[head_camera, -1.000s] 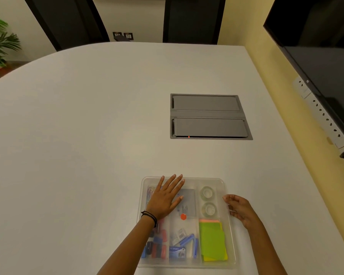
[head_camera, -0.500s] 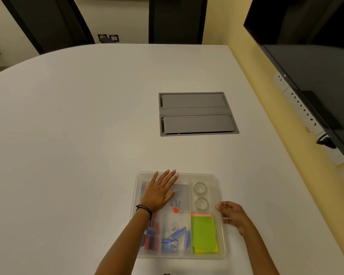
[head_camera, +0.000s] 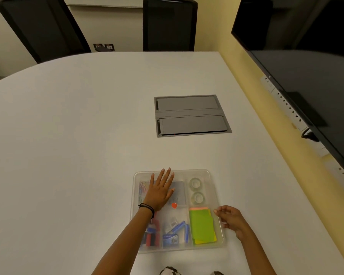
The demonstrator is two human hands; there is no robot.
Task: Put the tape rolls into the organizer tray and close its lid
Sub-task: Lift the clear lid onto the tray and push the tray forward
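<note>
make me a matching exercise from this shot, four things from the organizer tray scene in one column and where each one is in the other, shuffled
Things:
1. tape rolls
2. green sticky notes
3. left hand
4. right hand

Places:
A. at the tray's right rim
B. far right compartment
C. flat on the clear lid, far left part
D. near right compartment

Pairs: 1-B, 2-D, 3-C, 4-A

Warm, dim indoor light, yellowish cast. Soft, diffuse; faint shadow under left hand (head_camera: 159, 192) on organizer tray (head_camera: 211, 175). Table (head_camera: 77, 135) evenly lit, no glare. Wide-angle bending toward 3 and 9 o'clock edges. Slight overall softness, compression blur.
</note>
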